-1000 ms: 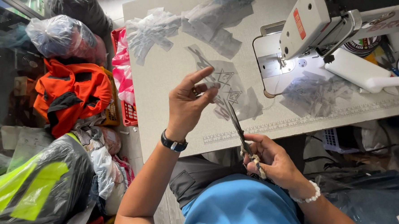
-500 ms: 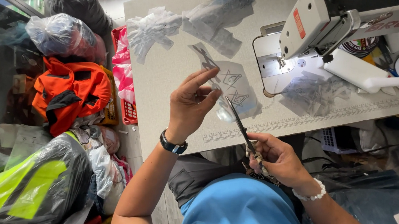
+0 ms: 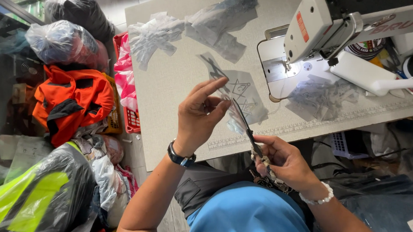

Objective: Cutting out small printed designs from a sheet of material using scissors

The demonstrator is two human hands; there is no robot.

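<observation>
Clear plastic with dark printed shapes, a thin see-through sheet (image 3: pixel 242 96), is pinched at its near edge by the fingers (image 3: pixel 216 107) of the left hand (image 3: pixel 199 118). The pointer finger sticks out straight above the sheet, and the thumb and other fingers curl narrow around the edge. The sheet hangs over the grey bench (image 3: pixel 180 77), just past the fingertips.

Just right of those fingers, the dark blades of a pair of scissors (image 3: pixel 247 129) point up at the sheet and touch its lower edge. The right hand (image 3: pixel 283 163) holds the scissors, its fingers wrapped tight around the handles. I cannot tell if the blades are apart.

Beyond the fingers, more plastic pieces (image 3: pixel 191 29) lie on the bench. Far to the right of them stands a white sewing machine (image 3: pixel 321 28) with a small pile of clear scraps (image 3: pixel 321 95) beside it. Left of the left hand, off the bench, sit an orange jacket (image 3: pixel 70 98) and stuffed plastic bags (image 3: pixel 61 42).
</observation>
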